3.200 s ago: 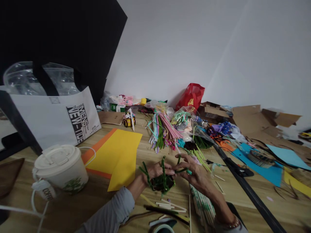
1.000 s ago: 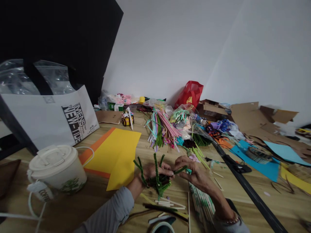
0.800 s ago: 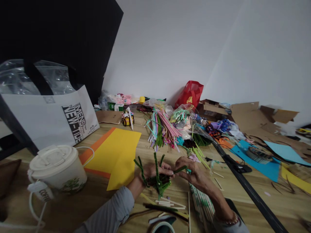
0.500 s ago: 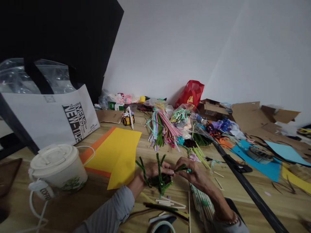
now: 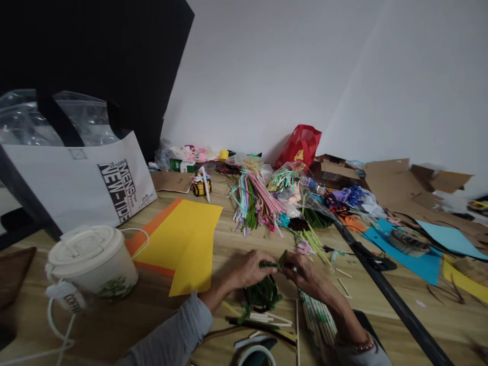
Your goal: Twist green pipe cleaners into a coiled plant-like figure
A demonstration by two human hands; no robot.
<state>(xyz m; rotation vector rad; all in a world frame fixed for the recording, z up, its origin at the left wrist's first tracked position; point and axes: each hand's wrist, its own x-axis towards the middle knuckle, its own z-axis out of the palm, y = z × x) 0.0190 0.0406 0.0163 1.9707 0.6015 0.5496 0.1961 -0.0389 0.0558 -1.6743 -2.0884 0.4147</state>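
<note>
Both hands are close together above the front middle of the table. My left hand (image 5: 253, 268) is closed on a dark green pipe cleaner (image 5: 269, 265) whose end sticks out past the fingers. My right hand (image 5: 299, 269) pinches a green strand at the same spot, with a tip pointing up between the hands. Under them hangs a rounded, basket-like piece of green pipe cleaners (image 5: 262, 295), its dark open middle facing me. Just below it lie short pale wooden sticks (image 5: 272, 319). Fingertip contact is partly hidden.
Left are yellow paper (image 5: 194, 239), a white lidded coffee container (image 5: 91, 259) and a white bag (image 5: 72, 183). Behind lie pipe cleaner bundles (image 5: 263, 198) and a red bag (image 5: 299, 147). To the right are a black strip (image 5: 404, 310), blue paper (image 5: 415, 262) and cardboard (image 5: 389, 183).
The green piece has tipped over and hangs lower, its upright stems no longer pointing up. My left hand has moved up and right, off its body, onto a strand beside my right hand.
</note>
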